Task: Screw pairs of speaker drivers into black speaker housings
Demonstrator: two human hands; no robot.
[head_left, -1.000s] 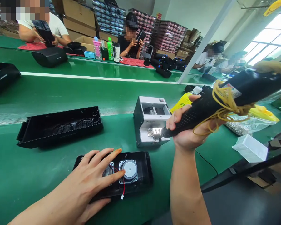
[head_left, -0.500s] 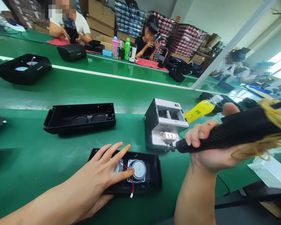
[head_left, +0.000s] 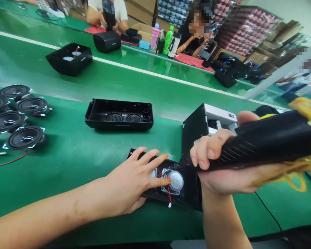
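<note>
My left hand (head_left: 134, 183) spans a black speaker housing (head_left: 189, 188), its spread fingers over the inside and its thumb at the near edge. One fingertip touches a round silver-backed speaker (head_left: 175, 181) seated in the housing; a red wire with a white plug hangs from it. A second speaker is mostly covered by my fingers. My right hand (head_left: 217, 159) is wrapped round a black electric screwdriver (head_left: 264, 138) with yellow bands on its rear end. The hand hides its tip. Just behind it stands a grey-and-black screw feeder (head_left: 197, 133), partly covered.
Another open housing (head_left: 119, 125) lies beyond my left hand. Several loose speakers (head_left: 27, 136) with wires are at the left. Past the white line (head_left: 145, 71) are more housings (head_left: 69, 60), bottles (head_left: 168, 39) and two people at work. A thin cable (head_left: 268, 211) runs at the lower right.
My view has turned left, bringing the loose speakers into sight. The screwdriver's tip, earlier visible at the screw feeder's front, is now hidden. My left hand stays on the housing.
</note>
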